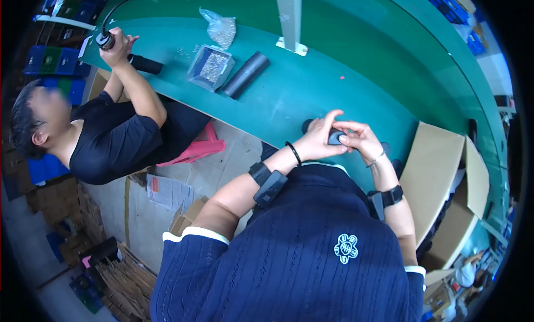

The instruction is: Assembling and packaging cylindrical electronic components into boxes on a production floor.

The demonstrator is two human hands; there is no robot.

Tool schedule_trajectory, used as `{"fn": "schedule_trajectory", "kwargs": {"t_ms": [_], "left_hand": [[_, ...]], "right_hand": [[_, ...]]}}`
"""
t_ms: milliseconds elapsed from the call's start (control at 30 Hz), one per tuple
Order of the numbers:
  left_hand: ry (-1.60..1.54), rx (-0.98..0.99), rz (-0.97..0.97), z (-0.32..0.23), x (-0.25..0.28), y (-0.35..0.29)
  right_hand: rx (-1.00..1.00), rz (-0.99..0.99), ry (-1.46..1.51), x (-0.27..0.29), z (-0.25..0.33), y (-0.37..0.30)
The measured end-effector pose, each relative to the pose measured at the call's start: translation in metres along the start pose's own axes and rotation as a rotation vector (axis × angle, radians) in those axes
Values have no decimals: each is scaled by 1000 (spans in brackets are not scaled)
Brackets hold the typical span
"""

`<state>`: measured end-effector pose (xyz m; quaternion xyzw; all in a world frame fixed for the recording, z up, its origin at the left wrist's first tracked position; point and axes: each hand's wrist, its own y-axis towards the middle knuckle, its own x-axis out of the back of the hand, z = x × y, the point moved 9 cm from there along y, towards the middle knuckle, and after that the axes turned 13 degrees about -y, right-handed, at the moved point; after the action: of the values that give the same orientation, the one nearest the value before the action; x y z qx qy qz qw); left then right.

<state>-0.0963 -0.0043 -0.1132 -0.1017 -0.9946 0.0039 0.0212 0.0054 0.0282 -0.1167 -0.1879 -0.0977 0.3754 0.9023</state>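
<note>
Both my hands meet over the near edge of the green table [311, 82]. My left hand [318, 137] wraps around a small dark cylindrical part [335, 136], fingers curled over its top. My right hand [360, 137] pinches the same part from the right side with its fingertips. Most of the part is hidden by my fingers. I wear dark bands on both forearms and a thin bracelet on each wrist.
A co-worker in a black shirt [119, 135] sits at left, holding a corded tool [105, 40] on the table. A clear tray of small metal pieces [211, 67], a plastic bag [221, 28], a dark tube [246, 74], a white post [289, 16]. An open cardboard box [439, 177] stands at right.
</note>
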Motion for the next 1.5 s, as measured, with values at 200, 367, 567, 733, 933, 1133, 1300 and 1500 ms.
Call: {"fn": "schedule_trajectory", "kwargs": {"t_ms": [200, 367, 567, 733, 933, 1133, 1300, 1500], "left_hand": [[-189, 27, -76, 1, 3, 13], [-891, 271, -193, 4, 16, 18], [-494, 91, -258, -6, 54, 36], [1132, 289, -581, -3, 210, -12], [1276, 453, -554, 48, 250, -45], [422, 104, -679, -25, 214, -49], [148, -124, -699, -78, 182, -31], [-575, -82, -518, -62, 141, -3]], "right_hand": [[12, -180, -97, 11, 19, 2], [185, -167, -128, 23, -16, 2], [218, -215, -122, 22, -30, 8], [25, -592, -104, 152, -70, 16], [-196, -1081, -378, 323, -116, 28], [-574, -1107, -679, 359, -114, 10], [8, -1163, -1165, 282, -5, 8], [131, -372, -680, 108, -18, 20]]}}
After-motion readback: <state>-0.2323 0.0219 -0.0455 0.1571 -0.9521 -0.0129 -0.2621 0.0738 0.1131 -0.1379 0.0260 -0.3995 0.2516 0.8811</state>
